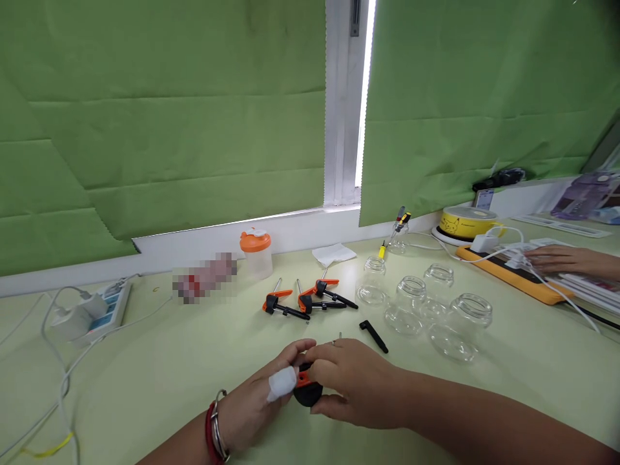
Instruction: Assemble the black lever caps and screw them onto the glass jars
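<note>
My left hand (264, 394), with a white wrapping on its thumb, and my right hand (356, 381) are closed around a small black-and-orange part (306, 386) above the front of the table. Its lower end is black and rounded, with orange above; fingers cover the rest. Just beyond my right hand lies a loose black bent lever (373, 336). Farther back are three black-and-orange pieces with thin metal rods: one at the left (285, 305), one in the middle (320, 301) and one at the right (334, 292).
Several clear glass jars (411, 303) stand right of centre; screwdrivers (401, 221) rest in a jar behind. An orange-lidded cup (256, 253) is near the wall. Cabled power strips lie left (109, 310) and right (513, 274). Another person's hand (566, 259) is at far right.
</note>
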Motion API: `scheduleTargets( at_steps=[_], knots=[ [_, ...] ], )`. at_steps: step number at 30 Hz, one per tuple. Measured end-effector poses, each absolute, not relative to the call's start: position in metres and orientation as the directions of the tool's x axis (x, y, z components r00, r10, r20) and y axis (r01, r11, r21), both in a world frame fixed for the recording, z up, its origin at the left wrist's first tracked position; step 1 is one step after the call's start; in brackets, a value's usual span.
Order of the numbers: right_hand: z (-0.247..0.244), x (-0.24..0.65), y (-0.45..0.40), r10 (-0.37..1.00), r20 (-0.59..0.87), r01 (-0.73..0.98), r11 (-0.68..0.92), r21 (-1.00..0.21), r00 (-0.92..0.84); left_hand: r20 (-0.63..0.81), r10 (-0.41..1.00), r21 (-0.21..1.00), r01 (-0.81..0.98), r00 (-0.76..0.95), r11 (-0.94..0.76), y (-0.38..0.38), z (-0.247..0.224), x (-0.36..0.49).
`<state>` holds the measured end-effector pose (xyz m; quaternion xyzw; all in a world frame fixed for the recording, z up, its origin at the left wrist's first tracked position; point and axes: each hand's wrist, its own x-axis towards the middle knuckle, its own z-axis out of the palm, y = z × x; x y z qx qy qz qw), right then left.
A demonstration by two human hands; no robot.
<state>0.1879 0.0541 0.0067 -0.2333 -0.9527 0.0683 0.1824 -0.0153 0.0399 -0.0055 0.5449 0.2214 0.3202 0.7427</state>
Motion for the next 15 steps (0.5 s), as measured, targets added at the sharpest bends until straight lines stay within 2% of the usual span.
scheduleTargets(
  at_steps=[4,9,15],
  knots=[
    [0.011,0.190,0.052,0.389,0.355,0.381,0.920,-0.093,-0.850,0.054,0.737,0.973,-0.202,0.674,0.113,0.040,-0.009,-0.014],
    [0.009,0.190,0.051,0.360,0.335,0.393,0.919,0.033,-0.871,0.026,0.747,1.000,-0.021,0.664,-0.016,0.038,-0.001,-0.015],
    [0.006,0.189,0.055,0.367,0.319,0.401,0.915,0.045,-0.874,0.012,0.755,0.998,0.039,0.656,-0.049,0.037,0.014,-0.011]
  ],
)
